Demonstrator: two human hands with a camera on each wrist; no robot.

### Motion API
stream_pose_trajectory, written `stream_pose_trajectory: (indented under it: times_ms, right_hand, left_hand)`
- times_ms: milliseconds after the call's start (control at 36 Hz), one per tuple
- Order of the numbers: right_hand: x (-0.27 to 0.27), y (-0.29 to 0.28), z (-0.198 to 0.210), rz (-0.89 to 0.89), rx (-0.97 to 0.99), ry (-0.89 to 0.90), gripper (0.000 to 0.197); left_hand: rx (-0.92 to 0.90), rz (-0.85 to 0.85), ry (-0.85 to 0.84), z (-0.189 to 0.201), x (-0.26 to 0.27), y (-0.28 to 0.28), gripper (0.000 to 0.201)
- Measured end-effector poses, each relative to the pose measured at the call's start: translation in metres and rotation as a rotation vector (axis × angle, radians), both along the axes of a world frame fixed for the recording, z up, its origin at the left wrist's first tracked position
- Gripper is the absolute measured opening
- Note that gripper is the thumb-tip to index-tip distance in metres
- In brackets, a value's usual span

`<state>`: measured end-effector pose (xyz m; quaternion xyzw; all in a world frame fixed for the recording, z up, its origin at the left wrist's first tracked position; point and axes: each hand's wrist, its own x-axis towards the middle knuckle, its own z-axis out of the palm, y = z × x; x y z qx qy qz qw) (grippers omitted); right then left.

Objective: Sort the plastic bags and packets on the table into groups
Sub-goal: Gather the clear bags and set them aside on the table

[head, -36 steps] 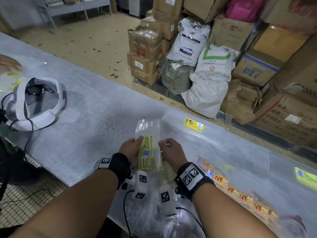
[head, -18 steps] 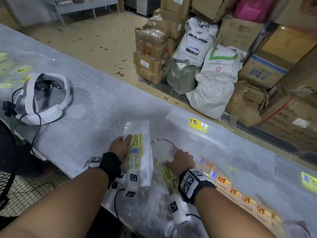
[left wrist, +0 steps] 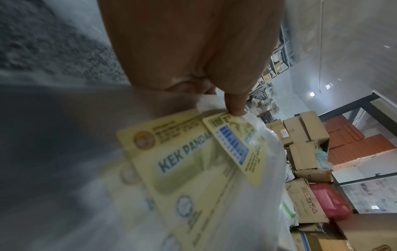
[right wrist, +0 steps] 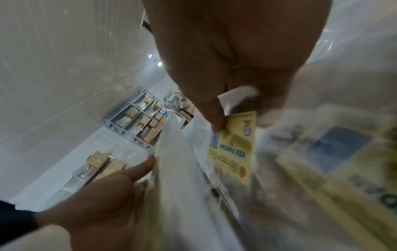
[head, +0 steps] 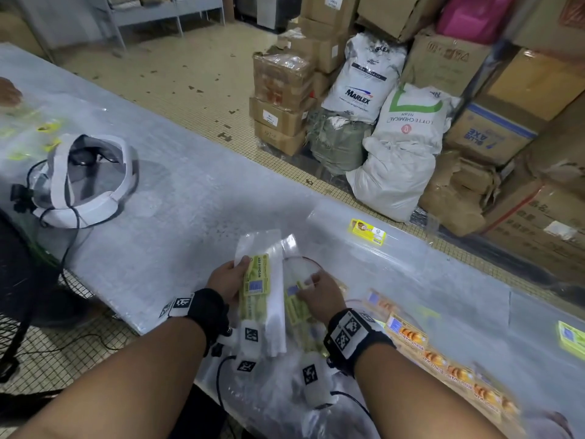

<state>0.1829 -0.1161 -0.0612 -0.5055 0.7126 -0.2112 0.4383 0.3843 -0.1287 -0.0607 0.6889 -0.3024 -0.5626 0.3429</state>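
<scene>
My left hand (head: 232, 275) grips a stack of clear plastic bags with green "KEK PANDAN" labels (head: 257, 280), thumb on top, just above the table's near edge. In the left wrist view the thumb (left wrist: 235, 105) presses the label stack (left wrist: 193, 156). Beside it, my right hand (head: 316, 291) pinches another green-labelled clear bag (head: 296, 304) lying on a loose heap of bags; the right wrist view shows its label (right wrist: 234, 146) between thumb and fingers. A row of orange-labelled bags (head: 421, 343) lies to the right.
On the grey table (head: 177, 217), a white headset with cables (head: 85, 182) sits at left, a yellow-labelled bag (head: 367, 231) beyond my hands, a green one (head: 571, 339) at far right. Another person's hand (head: 9, 90) and green bags are at far left. Boxes and sacks (head: 395, 128) stand behind the table.
My hands have parted: the left kept the labelled stack and shifted left, while the right dropped to the heap and pinched another green-labelled bag.
</scene>
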Motion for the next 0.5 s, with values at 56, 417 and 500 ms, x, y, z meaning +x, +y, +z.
stream_pose_trajectory:
  times_ms: [56,417,500]
  right_hand:
    - [0.004,0.0,0.008,-0.008,-0.023,-0.104,0.019]
    - [0.024,-0.005,0.037,-0.009,-0.014,-0.418,0.019]
    - [0.027,-0.005,0.041,-0.022,-0.02,-0.421,0.017]
  left_hand:
    - [0.009,0.007,0.038,-0.001,-0.005,0.001,0.035]
    - [-0.012,0.015,0.079,0.012,-0.02,-0.005,0.034]
    - [0.004,-0.03,0.032,0.013,-0.019,-0.009,0.051]
